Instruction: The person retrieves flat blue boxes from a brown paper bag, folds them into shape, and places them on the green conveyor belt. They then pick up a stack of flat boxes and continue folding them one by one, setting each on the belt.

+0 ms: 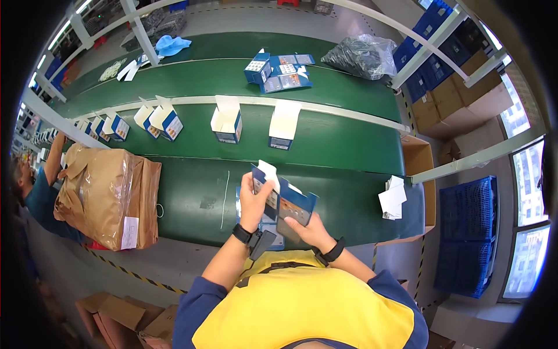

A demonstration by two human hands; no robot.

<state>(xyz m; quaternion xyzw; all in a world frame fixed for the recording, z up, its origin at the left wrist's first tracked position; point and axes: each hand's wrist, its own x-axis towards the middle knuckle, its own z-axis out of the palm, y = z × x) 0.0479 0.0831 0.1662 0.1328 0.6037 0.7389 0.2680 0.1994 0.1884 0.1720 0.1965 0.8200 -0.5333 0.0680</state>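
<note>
Above the near green table, a blue printed carton (pixel 299 205) with white flaps is held in both hands, partly unfolded. My left hand (pixel 253 203) grips its left side, thumb on the near face and fingers behind. My right hand (pixel 312 230) pinches its lower right part, thumb in front. Beneath and between my hands lie flat blue carton sheets (pixel 278 239), mostly hidden by my arms. On the green belt ahead stand white-and-blue boxes with raised lids, one (pixel 226 123) straight ahead and another (pixel 283 129) to its right.
A large brown wrapped bundle (pixel 110 195) stands at left, a person (pixel 43 192) beyond it. White paper slips (pixel 393 198) lie at the table's right end. Blue cartons (pixel 282 72) and a dark plastic bag (pixel 361 57) rest on the far belt. Blue crates (pixel 467 235) stand at right.
</note>
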